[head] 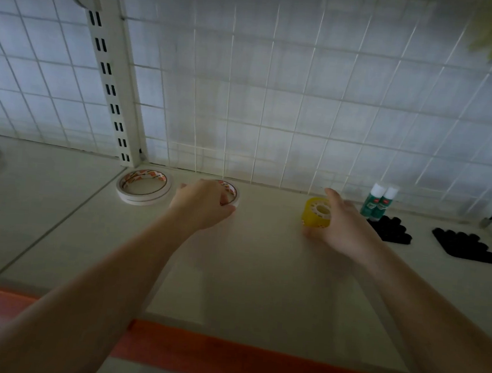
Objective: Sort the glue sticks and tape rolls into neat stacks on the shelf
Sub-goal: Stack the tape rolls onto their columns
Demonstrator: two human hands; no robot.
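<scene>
two hands (204,203) (344,224) grip round tape rolls (317,212) (glossy yellow)

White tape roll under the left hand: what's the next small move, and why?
Probably lift the white tape roll with the left hand onto the stack of white rolls just to its left. It lies flat and alone, and that stack holds matching rolls.

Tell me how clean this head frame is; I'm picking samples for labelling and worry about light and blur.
Head view: dim, bluish light; the shelf is dull with soft arm shadows. Wide-angle bending curves the wire grid. The left hand and right hand look slightly soft, the black caps lose detail. No glare.
</scene>
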